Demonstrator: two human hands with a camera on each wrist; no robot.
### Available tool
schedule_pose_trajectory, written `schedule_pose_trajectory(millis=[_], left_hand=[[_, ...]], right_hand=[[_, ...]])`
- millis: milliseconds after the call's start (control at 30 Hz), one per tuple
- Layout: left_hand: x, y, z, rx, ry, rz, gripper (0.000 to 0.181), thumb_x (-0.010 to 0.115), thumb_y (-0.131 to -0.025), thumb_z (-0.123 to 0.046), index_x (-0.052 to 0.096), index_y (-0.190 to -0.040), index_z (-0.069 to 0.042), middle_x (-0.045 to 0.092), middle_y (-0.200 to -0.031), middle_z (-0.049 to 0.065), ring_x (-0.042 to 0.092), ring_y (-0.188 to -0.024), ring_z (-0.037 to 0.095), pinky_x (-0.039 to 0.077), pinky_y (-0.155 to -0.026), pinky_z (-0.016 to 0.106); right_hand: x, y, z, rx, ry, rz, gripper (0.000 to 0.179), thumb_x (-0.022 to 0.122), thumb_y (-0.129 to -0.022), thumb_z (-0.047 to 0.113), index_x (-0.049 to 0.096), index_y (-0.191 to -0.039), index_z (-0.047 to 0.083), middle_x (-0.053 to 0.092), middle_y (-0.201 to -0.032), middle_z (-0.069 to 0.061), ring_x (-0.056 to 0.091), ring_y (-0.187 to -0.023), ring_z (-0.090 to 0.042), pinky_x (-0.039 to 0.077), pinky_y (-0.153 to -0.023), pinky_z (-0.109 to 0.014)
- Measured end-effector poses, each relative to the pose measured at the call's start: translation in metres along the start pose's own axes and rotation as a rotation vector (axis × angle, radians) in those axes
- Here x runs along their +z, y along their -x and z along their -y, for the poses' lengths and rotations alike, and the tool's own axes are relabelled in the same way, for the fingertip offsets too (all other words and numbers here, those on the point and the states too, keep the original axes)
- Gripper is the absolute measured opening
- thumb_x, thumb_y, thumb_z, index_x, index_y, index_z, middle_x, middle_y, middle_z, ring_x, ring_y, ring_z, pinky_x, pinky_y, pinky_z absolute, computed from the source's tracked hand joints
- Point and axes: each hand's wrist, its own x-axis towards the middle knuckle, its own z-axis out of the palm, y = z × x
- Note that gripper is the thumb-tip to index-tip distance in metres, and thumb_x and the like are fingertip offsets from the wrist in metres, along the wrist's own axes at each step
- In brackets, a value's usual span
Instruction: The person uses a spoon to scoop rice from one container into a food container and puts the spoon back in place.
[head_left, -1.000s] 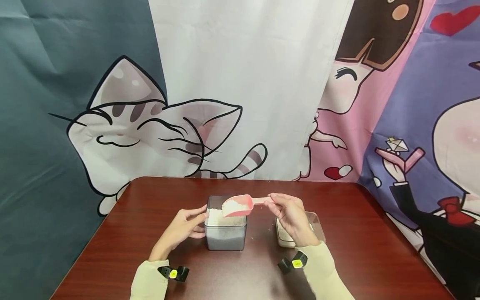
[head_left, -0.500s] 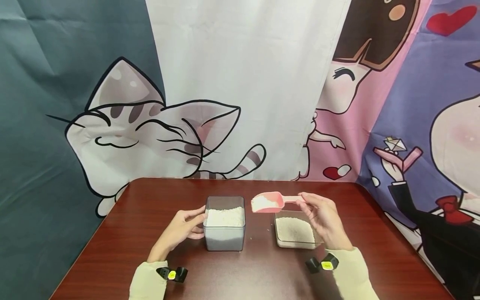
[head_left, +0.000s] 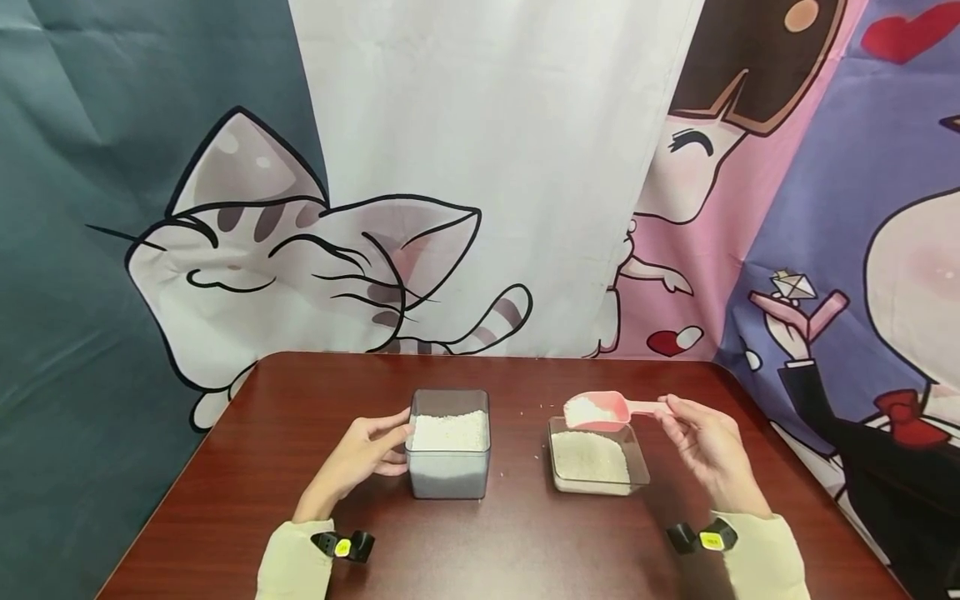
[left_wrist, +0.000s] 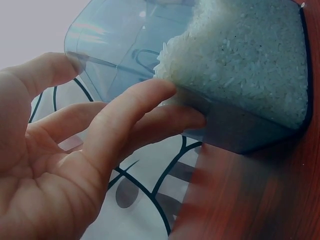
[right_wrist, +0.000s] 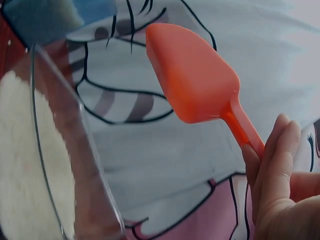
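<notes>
My left hand touches the left side of a tall grey see-through container, its fingers resting along the wall. White rice fills much of this container and is banked up unevenly. My right hand pinches the handle end of a pink scoop. Rice lies in the scoop, which hangs over the back edge of a low clear container. In the right wrist view the scoop's underside faces the camera. Pale rice also covers the floor of the low container.
Both containers stand on a reddish-brown wooden table, with a gap between them. A few loose grains are scattered around that gap. Behind the table hangs a cartoon-printed cloth. Black wrist straps sit on the sleeves.
My right hand has carried the rice-filled scoop rightward, from above the tall container to the back of the low one. My left hand has stayed at the tall container.
</notes>
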Motion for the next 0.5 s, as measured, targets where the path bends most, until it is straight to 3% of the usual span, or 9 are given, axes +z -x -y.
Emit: schedule_pose_trajectory(millis=[300, 500], left_hand=[[0.0, 0.001, 0.001, 0.007, 0.005, -0.002, 0.055, 0.059, -0.09, -0.022, 0.04, -0.136, 0.003, 0.055, -0.115, 0.032, 0.067, -0.079, 0.033, 0.053, -0.071, 0.051], [-0.001, 0.001, 0.002, 0.015, 0.007, 0.011, 0.057, 0.059, -0.09, -0.025, 0.039, -0.137, 0.002, 0.055, -0.116, 0.031, 0.067, -0.081, 0.033, 0.054, -0.071, 0.048]], right_hand=[[-0.023, 0.001, 0.007, -0.026, 0.062, -0.077, 0.024, 0.05, -0.091, -0.004, 0.073, -0.086, 0.0, 0.069, -0.085, -0.011, 0.068, -0.071, -0.019, 0.055, -0.07, -0.025], [-0.028, -0.001, 0.009, -0.057, 0.14, -0.082, 0.023, 0.052, -0.09, -0.003, 0.073, -0.086, 0.001, 0.07, -0.083, -0.009, 0.068, -0.068, -0.017, 0.056, -0.068, -0.025]])
